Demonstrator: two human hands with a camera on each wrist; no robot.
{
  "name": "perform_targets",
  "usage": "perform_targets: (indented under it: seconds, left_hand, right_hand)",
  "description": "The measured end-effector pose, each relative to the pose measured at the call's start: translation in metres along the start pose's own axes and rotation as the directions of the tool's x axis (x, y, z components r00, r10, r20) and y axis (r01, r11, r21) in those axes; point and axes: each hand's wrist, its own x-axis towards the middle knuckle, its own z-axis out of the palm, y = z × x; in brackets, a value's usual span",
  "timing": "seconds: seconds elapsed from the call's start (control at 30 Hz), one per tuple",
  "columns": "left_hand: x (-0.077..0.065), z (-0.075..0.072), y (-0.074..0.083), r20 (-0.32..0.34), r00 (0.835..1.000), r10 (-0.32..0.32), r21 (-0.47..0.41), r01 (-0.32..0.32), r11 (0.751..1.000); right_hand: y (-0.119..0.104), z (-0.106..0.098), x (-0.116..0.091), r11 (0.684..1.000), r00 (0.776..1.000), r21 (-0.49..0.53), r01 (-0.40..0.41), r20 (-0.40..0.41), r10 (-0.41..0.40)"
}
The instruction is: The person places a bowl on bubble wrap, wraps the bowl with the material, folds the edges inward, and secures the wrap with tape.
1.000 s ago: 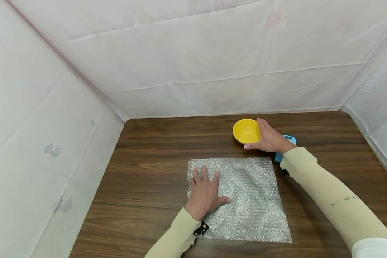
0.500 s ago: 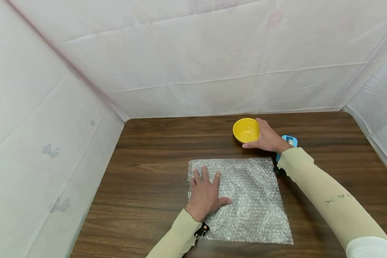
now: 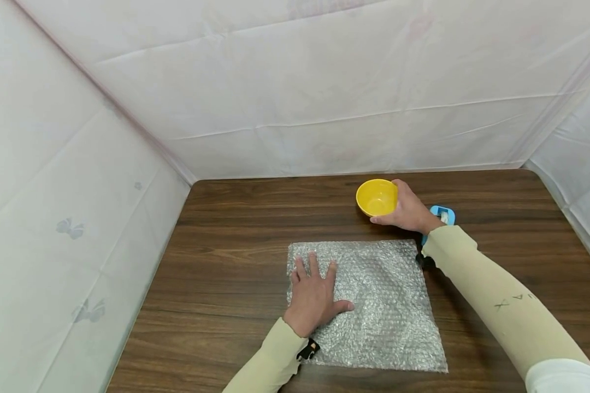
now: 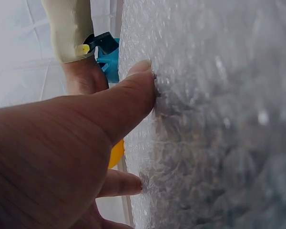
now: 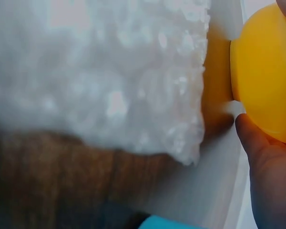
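We count one round yellow bowl (image 3: 375,197) with a smooth, shiny surface, one roughly square sheet of clear bubble wrap (image 3: 383,316), and one light-blue object (image 3: 444,214) that we cannot identify, since an arm covers much of it. We see two hands, two cream sleeves (image 3: 452,254), with dark handwritten marks (image 3: 502,304) on the right one, and one brown wood-grain table (image 3: 216,273) with pale, creased sheeting (image 3: 300,93) hung around it. The yellow bowl lies at the left side of the right hand (image 3: 407,212), inside its grasp: the thumb sits against the near side, the fingers reach round the far right of the rim, and we find the hand clamped on the bowl wall. The bowl is upright, its mouth facing up, near the table's far edge and beyond the bubble wrap, well apart from the left hand; we cannot tell whether its base touches the wood. The left hand (image 3: 311,300) lies palm down on the left part of the bubble wrap, its fingers spread apart and its thumb stretched toward the middle of the sheet. We see the light-blue object behind the right wrist, just beside the sheet's far right corner.
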Motion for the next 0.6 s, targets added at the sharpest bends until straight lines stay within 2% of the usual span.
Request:
perform_targets:
  seconds: [0.6]
  left_hand:
    - [0.007, -0.001, -0.002, 0.021, 1.000, -0.001, -0.013, 0.002, 1.000]
  right_hand:
    - [-0.010, -0.013, 0.000, 1.000, 1.000, -0.003, -0.019, 0.012, 0.019]
